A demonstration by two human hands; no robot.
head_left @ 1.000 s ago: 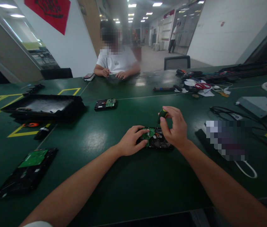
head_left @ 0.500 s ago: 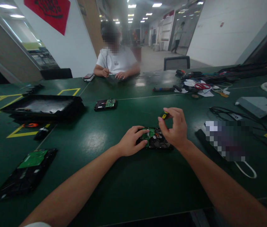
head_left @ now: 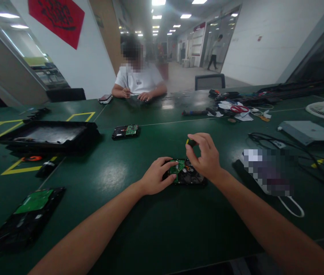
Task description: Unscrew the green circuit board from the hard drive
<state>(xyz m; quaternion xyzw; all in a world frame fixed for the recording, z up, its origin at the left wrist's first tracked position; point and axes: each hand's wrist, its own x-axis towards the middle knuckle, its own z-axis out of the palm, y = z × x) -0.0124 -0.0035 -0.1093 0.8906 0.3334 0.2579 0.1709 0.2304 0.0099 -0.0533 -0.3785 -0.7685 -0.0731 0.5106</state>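
Note:
A hard drive [head_left: 192, 176], with a green circuit board on its upper face, lies flat on the green table in front of me. My left hand [head_left: 159, 175] holds its left end, thumb and fingers spread over the board. Just above the drive's right half, my right hand [head_left: 204, 156] is closed in a pinch on the black-and-yellow handle of a screwdriver [head_left: 190, 142]. The screwdriver's shaft and tip are hard to make out.
Another hard drive [head_left: 126, 131] lies beyond my left hand, and a larger one [head_left: 26, 217] at lower left. A black tray [head_left: 93, 133] stands at left. Rightward are a phone-like object [head_left: 261, 183], cables [head_left: 296, 154] and a grey metal box [head_left: 308, 131]. A person [head_left: 139, 80] sits opposite.
My right hand has shifted slightly left, and the screwdriver handle has turned, showing less yellow. The left hand stays on the hard drive. The whole view has moved a little.

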